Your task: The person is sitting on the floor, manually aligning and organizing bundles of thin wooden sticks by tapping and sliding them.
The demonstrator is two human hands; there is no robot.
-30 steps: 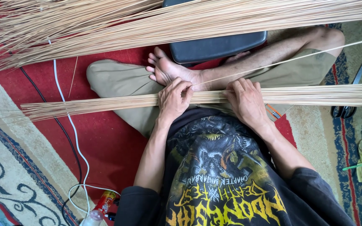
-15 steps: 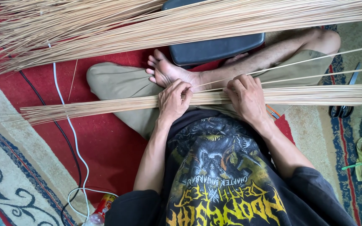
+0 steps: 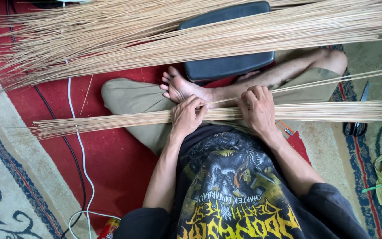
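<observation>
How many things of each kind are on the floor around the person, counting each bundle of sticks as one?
Stick bundles: 2, a large pile and a small bundle under both hands
Cushion: 1
Cables: 2, white cable and black cable
Scissors: 1
Total: 6

Large stick pile (image 3: 226, 31) is cut off at top and right edges. Dark cushion (image 3: 226, 66) is partly hidden beneath it. Scissors (image 3: 358, 126) are half covered by stick bundle (image 3: 111, 121). Fingertips of both hands are hidden behind the bundle.
</observation>
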